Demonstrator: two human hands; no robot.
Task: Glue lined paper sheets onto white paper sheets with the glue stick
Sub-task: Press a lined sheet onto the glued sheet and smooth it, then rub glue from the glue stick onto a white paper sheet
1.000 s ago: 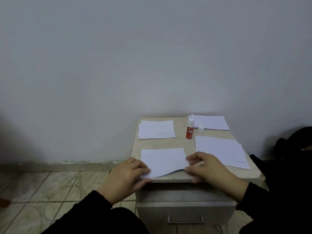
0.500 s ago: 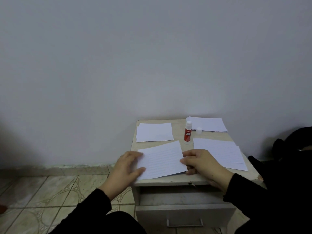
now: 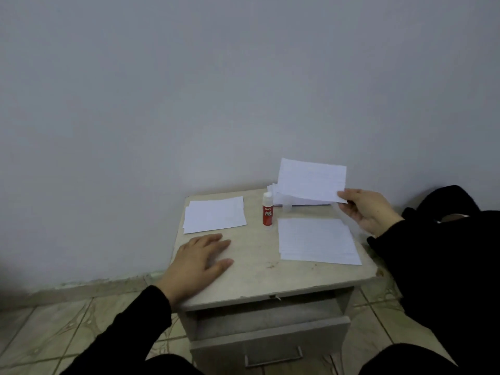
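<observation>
The right hand [image 3: 369, 209] pinches a lined sheet [image 3: 311, 181] by its near right corner, thumb on top, and holds it in the air above the far right of the small table [image 3: 259, 272]. Under that raised sheet lies a far stack of paper [image 3: 284, 200] against the wall; how many sheets it has cannot be told, since the held sheet covers most of it. The left hand [image 3: 201, 262] lies flat on the near left of the tabletop, fingers straight and spread, palm down, holding nothing.

Between the two hands, near the back, the glue stick [image 3: 267, 209] stands upright with its cap off, a red body under a white top. White letters on the red read "GLUE STICK"; a smaller mark above them is too blurred to read. Its small pale cap [image 3: 287, 208] seems to sit just right of it, at the edge of the far stack.

A stack of lined paper [image 3: 318, 240] lies on the right side, its sheets slightly fanned. A stack of white paper [image 3: 215, 215] lies at the far left corner.

The tabletop is pale and worn, with reddish specks near the front. Below it a drawer [image 3: 270, 339] with a metal handle stands partly open. The floor [image 3: 54, 334] is patterned tile, the wall [image 3: 189, 90] plain grey-white. Both sleeves are black.
</observation>
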